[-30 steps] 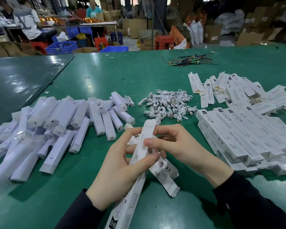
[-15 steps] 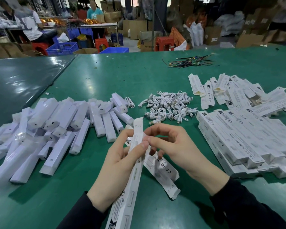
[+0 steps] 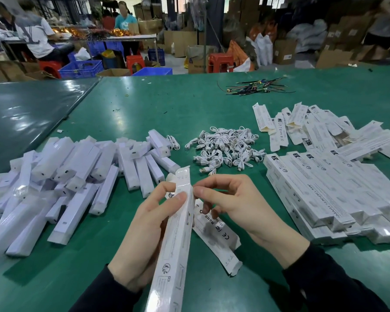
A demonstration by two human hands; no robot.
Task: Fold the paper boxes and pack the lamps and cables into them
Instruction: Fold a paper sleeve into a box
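My left hand [image 3: 144, 235] grasps a long white paper box [image 3: 176, 239]; my right hand [image 3: 230, 201] pinches its top. Under it lies a flat box [image 3: 216, 239] printed "RoHS", "CE". Beyond it, white cables [image 3: 225, 149]; left, lamps [image 3: 77, 174].

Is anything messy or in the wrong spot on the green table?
Mostly tidy piles, but one white cable lies apart from the cable heap, beside the lamps. A bundle of dark wires also sits alone farther back.
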